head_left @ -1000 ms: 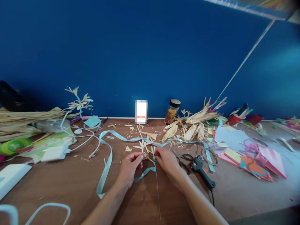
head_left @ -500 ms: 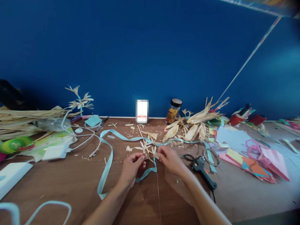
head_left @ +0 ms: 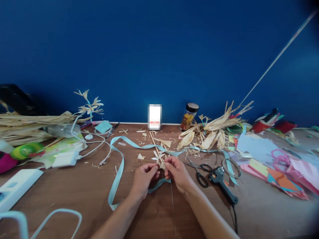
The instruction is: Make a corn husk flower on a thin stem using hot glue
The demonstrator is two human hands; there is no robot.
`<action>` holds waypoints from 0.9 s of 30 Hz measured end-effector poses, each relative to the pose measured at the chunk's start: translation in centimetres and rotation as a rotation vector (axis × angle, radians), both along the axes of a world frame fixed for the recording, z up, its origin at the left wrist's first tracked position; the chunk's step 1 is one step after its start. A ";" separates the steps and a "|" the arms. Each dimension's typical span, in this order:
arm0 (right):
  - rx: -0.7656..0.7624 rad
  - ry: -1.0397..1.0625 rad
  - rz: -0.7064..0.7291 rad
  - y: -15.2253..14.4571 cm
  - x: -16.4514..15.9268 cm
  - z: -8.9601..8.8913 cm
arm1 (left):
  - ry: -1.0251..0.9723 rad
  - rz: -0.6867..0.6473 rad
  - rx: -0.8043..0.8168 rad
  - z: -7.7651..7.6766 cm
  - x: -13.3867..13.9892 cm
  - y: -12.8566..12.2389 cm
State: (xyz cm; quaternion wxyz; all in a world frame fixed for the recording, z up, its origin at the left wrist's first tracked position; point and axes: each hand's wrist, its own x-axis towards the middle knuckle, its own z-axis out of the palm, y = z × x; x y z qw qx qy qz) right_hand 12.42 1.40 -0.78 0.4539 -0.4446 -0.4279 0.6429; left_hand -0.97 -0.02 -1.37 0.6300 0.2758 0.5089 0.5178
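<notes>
My left hand (head_left: 144,177) and my right hand (head_left: 179,174) meet above the middle of the brown table. Both pinch a small flower of dried corn husk (head_left: 162,164) between thumb and fingers, one hand on either side. Its lower part is hidden by my fingers. A light blue ribbon (head_left: 118,174) loops across the table around my left hand, and a piece of it runs under my hands. Pale husk strips lie just beyond my fingertips. Scissors (head_left: 198,176) with black handles lie to the right of my right hand.
A black glue gun (head_left: 221,184) with its cord lies at the right. Behind it are a husk pile (head_left: 208,141), a jar (head_left: 188,118) and coloured papers (head_left: 256,146). White cables, a charger (head_left: 65,158) and a power strip (head_left: 21,186) occupy the left. A blue wall stands behind.
My right hand has drawn closer to my left, so both now meet at the husk flower. The view has shifted slightly, and the scissors' handles have come out from behind my right arm.
</notes>
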 end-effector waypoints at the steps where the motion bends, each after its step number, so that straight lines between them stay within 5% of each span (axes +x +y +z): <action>1: -0.010 0.020 -0.005 0.0 0.1 -0.2 | -0.016 0.006 -0.008 0.0 0.0 0.1; 14: 0.105 -0.096 0.026 0.0 0.4 -0.1 | 0.073 -0.027 0.014 -1.1 0.1 0.0; 27: 0.081 -0.055 0.077 0.1 1.0 0.2 | 0.126 -0.103 -0.008 -0.4 -0.1 -0.1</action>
